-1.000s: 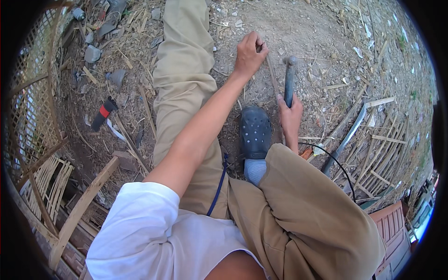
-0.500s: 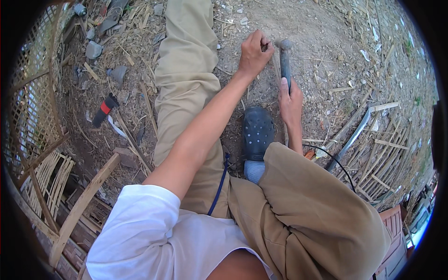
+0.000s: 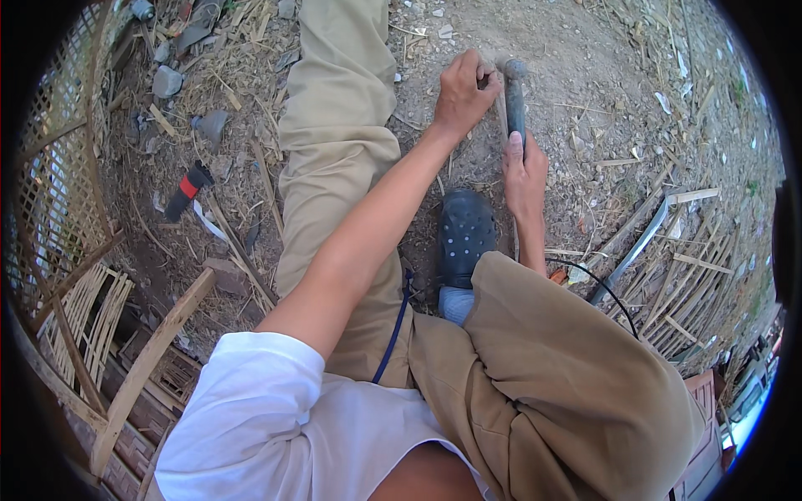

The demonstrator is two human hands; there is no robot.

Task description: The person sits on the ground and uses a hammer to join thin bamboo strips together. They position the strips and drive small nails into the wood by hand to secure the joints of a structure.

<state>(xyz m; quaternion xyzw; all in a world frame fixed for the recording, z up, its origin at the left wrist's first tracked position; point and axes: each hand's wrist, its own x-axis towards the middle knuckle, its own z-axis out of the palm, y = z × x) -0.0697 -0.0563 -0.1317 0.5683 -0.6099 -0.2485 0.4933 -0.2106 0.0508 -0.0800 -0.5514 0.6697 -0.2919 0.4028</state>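
My right hand (image 3: 525, 171) is wrapped round the dark handle of a hammer (image 3: 515, 108), its thumb lying along the handle. The rounded hammer head (image 3: 516, 68) points away from me, low over the dirt. Just left of it, my left hand (image 3: 468, 90) is closed in a pinch, thumb and forefinger pressed together close to the head. What those fingertips hold is too small to make out. A thin pale strip (image 3: 503, 113) runs beside the hammer, between it and my left hand. Below both hands is my dark clog (image 3: 466, 238) with holes in its top.
A long blade (image 3: 637, 246) lies to the right, by split bamboo slats (image 3: 687, 288). A black cable (image 3: 614, 296) curves past my knee. At left are a black-and-red cylinder (image 3: 189, 191), a wooden bar (image 3: 154, 371), stones (image 3: 167, 82) and a woven bamboo lattice (image 3: 58, 159).
The hammer head has shifted slightly away from me, with my right hand following. My left hand keeps its pinch beside it. The whole view has drifted a little to the right.
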